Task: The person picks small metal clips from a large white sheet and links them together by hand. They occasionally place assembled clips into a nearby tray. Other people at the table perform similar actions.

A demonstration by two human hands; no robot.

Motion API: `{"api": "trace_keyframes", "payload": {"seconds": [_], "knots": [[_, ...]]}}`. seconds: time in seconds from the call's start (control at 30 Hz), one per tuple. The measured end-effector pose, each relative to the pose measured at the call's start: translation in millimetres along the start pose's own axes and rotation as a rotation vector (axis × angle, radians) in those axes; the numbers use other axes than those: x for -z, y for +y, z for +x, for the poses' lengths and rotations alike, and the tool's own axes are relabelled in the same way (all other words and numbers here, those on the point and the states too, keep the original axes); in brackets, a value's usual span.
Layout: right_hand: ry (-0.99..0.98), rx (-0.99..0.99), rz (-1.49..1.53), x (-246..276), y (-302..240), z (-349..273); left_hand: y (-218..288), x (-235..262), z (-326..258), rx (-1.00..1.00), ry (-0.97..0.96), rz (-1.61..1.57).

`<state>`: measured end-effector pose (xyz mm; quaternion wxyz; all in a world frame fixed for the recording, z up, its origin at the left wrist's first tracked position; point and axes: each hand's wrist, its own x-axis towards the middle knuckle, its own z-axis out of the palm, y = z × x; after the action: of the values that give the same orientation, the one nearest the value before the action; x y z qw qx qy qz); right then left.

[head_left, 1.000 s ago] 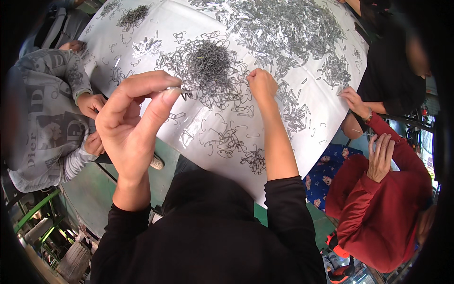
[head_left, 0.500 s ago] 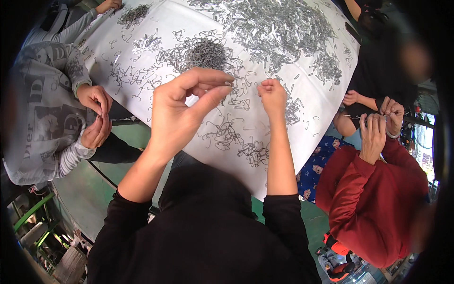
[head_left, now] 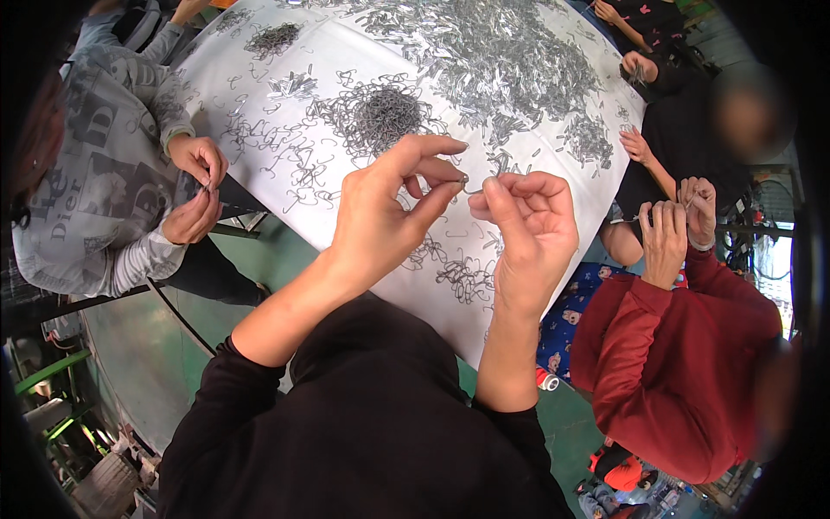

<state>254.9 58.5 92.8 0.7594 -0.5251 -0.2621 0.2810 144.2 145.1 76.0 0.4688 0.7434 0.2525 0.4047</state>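
Note:
Over the white-covered table (head_left: pixel 437 324), my left hand (head_left: pixel 376 212) pinches a small grey metal piece (head_left: pixel 464 180) between thumb and fingertips. My right hand (head_left: pixel 529 229) is closed close beside it, its thumb pressed against the index finger. A short bit of thin wire shows between the two hands at the right fingertips; its full shape is hidden. Beyond my left hand lies a dense heap of bent wire hooks (head_left: pixel 386 117), with loose hooks spread around it. Below my hands, a smaller tangle of hooks (head_left: pixel 465 278) rests near the table's front corner.
A wide pile of short metal strips (head_left: pixel 493 65) covers the far right of the table. A smaller wire heap (head_left: pixel 272 40) sits far left. Co-workers flank me: a grey-printed top (head_left: pixel 112 173) at left, a red sleeve (head_left: pixel 640 324) at right, others farther off.
My right hand has come nearer and turned, its fingertips now meeting those of my left hand. The left hand has shifted right in the picture, and the whole view has moved slightly.

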Motion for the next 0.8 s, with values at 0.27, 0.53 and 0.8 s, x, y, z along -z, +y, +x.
{"api": "trace_keyframes", "payload": {"seconds": [0.27, 0.53, 0.8], "knots": [[0.091, 0.167, -0.111, 2, -5, -16, 12, -17, -10, -0.155, 0.079, 0.055], [0.061, 0.466, -0.154, 27, -28, -40, -104, -42, -9, 0.083, 0.076, 0.144], [0.161, 0.593, -0.345, 33, -62, -76, -225, -103, -39, -0.25, -0.256, 0.556]]}}
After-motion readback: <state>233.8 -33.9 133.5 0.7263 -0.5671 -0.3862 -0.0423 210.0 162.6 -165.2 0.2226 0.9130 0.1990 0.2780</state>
